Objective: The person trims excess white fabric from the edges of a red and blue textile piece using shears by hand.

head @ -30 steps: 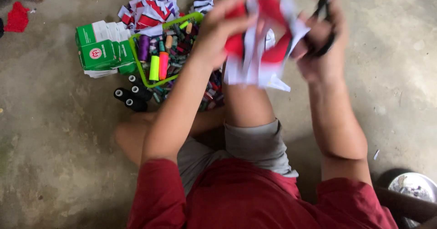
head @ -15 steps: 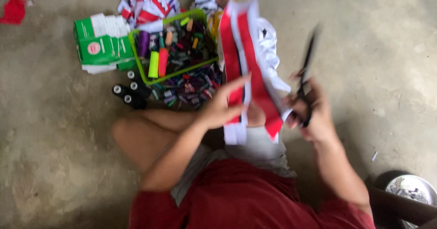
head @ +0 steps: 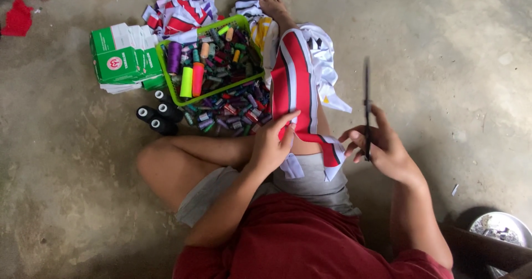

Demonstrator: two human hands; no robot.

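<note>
Indoors, bare concrete floor (head: pixel 443 63) — left hand (head: pixel 271 146) pinning striped cloth (head: pixel 296 85), right hand (head: pixel 382 149) gripping scissors (head: pixel 367 104).

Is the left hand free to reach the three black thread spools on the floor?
Probably not yet: the left hand presses the red-and-white fabric strip; the three black thread spools lie beyond the bent knee.

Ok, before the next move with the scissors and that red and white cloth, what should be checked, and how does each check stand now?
1. Left hand flat on the red and white cloth: ok.
2. Cloth lies along the leg, not bunched: ok.
3. Right hand holds the scissors: ok.
4. Scissor blades point away from the body: ok.
5. Blades open or shut: cannot tell, seen edge-on.
6. Green basket of thread spools is apart from both hands: ok.
</note>
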